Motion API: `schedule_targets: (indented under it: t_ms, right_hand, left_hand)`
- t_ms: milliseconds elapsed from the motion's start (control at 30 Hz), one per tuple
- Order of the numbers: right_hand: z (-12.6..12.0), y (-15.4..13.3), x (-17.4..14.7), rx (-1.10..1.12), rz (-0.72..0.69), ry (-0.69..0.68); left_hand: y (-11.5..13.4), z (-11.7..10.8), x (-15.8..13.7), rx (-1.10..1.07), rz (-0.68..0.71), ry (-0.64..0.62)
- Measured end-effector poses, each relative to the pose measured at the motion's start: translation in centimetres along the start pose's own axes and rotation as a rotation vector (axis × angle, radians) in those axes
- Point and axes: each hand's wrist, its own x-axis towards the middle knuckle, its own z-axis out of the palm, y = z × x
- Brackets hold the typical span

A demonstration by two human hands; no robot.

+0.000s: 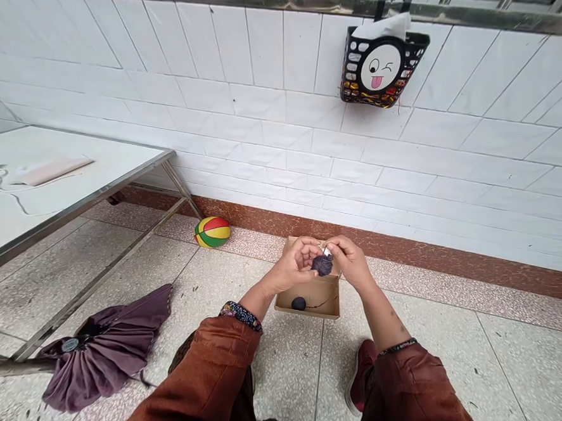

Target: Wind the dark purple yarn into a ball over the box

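My left hand [299,260] is closed around a small dark purple-grey yarn ball [323,265]. Fingers of my right hand [347,259] pinch together at the ball's upper right edge, beside a small white bit [327,252]; what exactly they grip is too small to make out. Below both hands an open cardboard box [281,301] stands on the floor, partly covered by them. Inside it lies a dark round ball [298,303], with a thin dark strand running right from it.
A white table [108,155] with metal legs stands at left, bearing a pinkish flat item [52,170] and cord. A striped ball [213,232] and a folded purple umbrella-like cloth [110,352] lie on the floor. A black basket [351,69] hangs from the rail.
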Motion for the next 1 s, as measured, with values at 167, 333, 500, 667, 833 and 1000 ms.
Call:
schedule_targets:
  t_ms: [167,333,500,667,833,1000]
  right_hand:
    - [2.3,1.3,-1.7,-0.108,0.029,-0.135]
    - [2.7,0.1,-2.7,-0.216,-0.073,-0.249]
    - [0.9,-1.2,-2.4,-0.191,-0.159,-0.23]
    - [-0.8,0.2,-1.4,-0.091,-0.036,-0.029]
    - [0.0,2.6,-1.5,-0.052,0.082,0.0]
    - [1.9,2.0,-2.7,-0.136,0.025,-0.146]
  left_hand:
    - [-0.9,-1.2,1.0,-0.062,0.046,0.236]
    - [-2.0,-2.0,2.2,0.18,0.006,0.405]
    - [-2.4,-1.1,1.8,0.432,0.027,0.335]
    - [-1.8,0.2,0.7,0.364,-0.012,0.073]
    - [-1.6,0.4,0.7,0.006,-0.022,0.031]
    - [-1.8,-0.1,1.5,-0.068,0.013,0.332]
